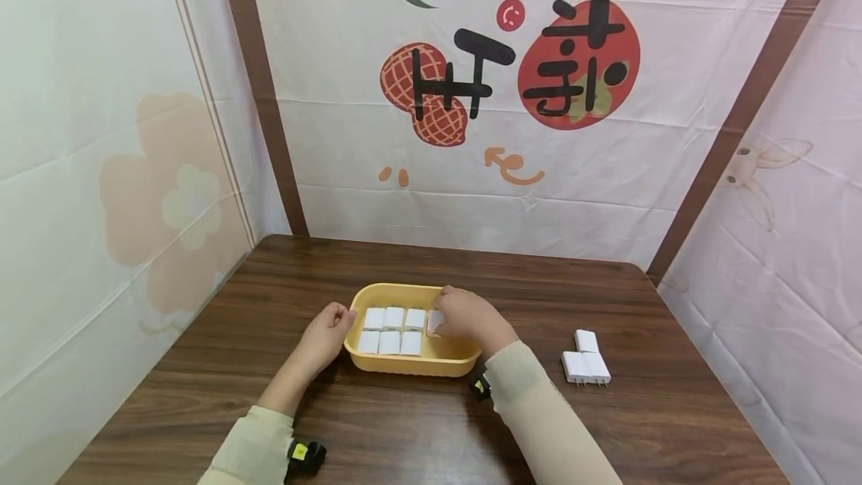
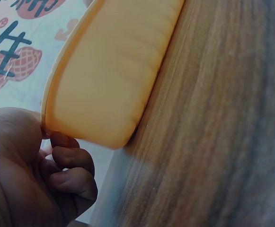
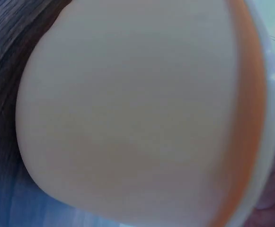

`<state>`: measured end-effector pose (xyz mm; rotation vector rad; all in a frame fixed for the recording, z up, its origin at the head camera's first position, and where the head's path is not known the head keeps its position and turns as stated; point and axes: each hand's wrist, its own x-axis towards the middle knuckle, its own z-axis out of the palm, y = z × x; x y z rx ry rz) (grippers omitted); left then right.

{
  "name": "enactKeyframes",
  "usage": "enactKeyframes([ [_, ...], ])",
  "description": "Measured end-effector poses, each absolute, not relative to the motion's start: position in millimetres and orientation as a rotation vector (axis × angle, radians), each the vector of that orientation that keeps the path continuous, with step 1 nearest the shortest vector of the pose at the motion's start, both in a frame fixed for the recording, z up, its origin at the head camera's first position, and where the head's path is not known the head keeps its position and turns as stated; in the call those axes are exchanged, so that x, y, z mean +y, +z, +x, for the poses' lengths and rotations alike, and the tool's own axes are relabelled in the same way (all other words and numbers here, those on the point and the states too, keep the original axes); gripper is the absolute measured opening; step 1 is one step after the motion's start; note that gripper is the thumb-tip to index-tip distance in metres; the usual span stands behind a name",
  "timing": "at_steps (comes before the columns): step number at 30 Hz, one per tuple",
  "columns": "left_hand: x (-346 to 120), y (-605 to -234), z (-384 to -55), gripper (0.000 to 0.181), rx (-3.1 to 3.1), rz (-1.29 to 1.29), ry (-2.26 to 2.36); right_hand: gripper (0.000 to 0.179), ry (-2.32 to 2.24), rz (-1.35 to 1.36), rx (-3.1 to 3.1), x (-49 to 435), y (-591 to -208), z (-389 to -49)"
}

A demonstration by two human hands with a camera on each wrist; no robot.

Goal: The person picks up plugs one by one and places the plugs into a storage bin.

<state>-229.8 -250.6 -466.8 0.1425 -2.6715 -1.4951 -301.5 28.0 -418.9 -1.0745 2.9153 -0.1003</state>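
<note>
A yellow plastic basket (image 1: 412, 367) stands on the table, with two rows of white charger plugs (image 1: 389, 343) inside. At its left end, my left hand (image 1: 325, 337) pinches the rim between thumb and curled fingers; the left wrist view shows this hand (image 2: 42, 170) at the corner of the basket (image 2: 104, 80). My right hand (image 1: 468, 316) reaches over the right side and holds a white charger plug (image 1: 434, 320) beside the back row. Its fingertips are partly hidden. The outer wall of the basket (image 3: 128, 109) fills most of the right wrist view.
Right of the basket, three more white charger plugs (image 1: 586, 367) lie close together on the brown wooden table (image 1: 404, 425), metal prongs showing. Printed cloth walls (image 1: 471, 208) enclose the table at the back and both sides.
</note>
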Motion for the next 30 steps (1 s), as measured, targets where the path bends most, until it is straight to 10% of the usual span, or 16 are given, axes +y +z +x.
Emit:
enactKeyframes([
  [30, -250, -471, -233, 0.029, -2.666, 0.131, -1.472, 0.046, -0.139, -1.164, 2.935, 65, -393, -272],
])
